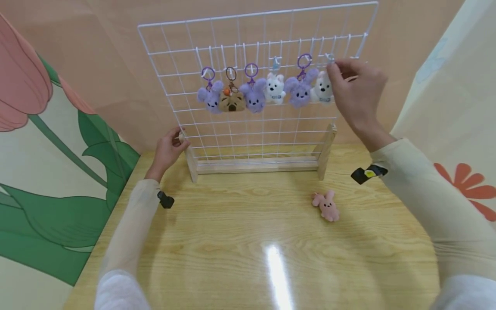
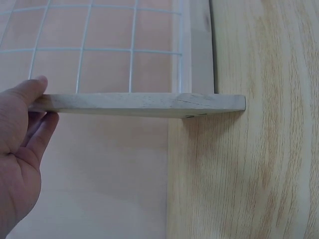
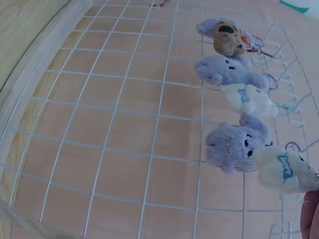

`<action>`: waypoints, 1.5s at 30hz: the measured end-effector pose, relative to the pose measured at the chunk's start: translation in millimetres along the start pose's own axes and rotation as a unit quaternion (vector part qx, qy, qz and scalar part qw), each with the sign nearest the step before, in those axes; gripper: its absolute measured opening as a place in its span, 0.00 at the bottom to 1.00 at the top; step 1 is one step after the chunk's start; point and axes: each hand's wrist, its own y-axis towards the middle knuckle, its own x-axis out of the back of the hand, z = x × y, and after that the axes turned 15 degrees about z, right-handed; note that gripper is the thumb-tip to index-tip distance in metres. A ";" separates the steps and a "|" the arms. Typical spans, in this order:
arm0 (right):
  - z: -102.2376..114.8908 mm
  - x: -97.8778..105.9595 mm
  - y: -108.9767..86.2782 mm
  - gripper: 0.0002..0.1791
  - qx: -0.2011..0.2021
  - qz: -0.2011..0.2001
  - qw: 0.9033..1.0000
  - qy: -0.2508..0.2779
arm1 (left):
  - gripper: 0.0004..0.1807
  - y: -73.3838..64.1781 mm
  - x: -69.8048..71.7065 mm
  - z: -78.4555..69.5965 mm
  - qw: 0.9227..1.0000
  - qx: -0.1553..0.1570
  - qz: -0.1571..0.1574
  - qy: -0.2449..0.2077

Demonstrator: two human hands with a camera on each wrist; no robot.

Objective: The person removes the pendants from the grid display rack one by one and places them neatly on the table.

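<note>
My right hand (image 1: 360, 92) pinches the light-blue clasp at the top of a white plush dog keychain (image 1: 323, 88), right at a hook on the rack's right side. In the right wrist view this white keychain (image 3: 281, 172) shows a blue bow-like label, with fingertips (image 3: 310, 214) at its top end. My left hand (image 1: 166, 150) holds the wooden side post (image 2: 139, 102) of the stand, thumb on one face and fingers on the other. The white wire grid rack (image 1: 263, 129) stands upright in its wooden base (image 1: 255, 165).
Along the hooks hang purple plush keychains (image 1: 253, 97), a brown bear-like one (image 1: 232, 103) and another white dog (image 1: 275, 88). A pink plush keychain (image 1: 328, 207) lies on the wooden table (image 1: 232, 224), front right of the base. Behind is a peach backdrop (image 1: 97, 77).
</note>
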 end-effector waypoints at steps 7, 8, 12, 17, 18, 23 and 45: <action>4.2 7.6 -7.4 0.13 0.020 0.004 1.000 0.006 | 0.27 -0.4 0.9 -0.2 1.000 0.004 0.003 -0.011; 4.2 8.3 -8.5 0.13 0.024 0.004 1.000 0.008 | 0.27 -0.5 1.2 -0.5 1.000 0.006 0.003 -0.010; 3.4 11.5 -15.5 0.13 0.041 0.010 0.999 0.004 | 0.27 -2.7 1.7 -8.0 1.000 0.008 0.006 -0.004; 1.8 13.6 -29.3 0.13 0.048 0.025 0.999 0.004 | 0.26 -8.5 2.1 -29.0 1.000 0.006 0.011 0.000; 1.2 13.6 -32.0 0.14 0.048 0.028 0.998 0.004 | 0.26 -9.5 2.0 -31.7 1.000 0.007 0.012 0.001; 0.0 13.2 -45.4 0.14 0.043 0.047 0.998 0.016 | 0.27 -6.7 1.6 -18.5 1.000 0.007 0.013 -0.008; -25.7 -1.2 -105.9 0.09 0.082 0.148 0.985 0.030 | 0.26 -0.4 -1.4 -0.1 1.000 0.004 -0.007 0.019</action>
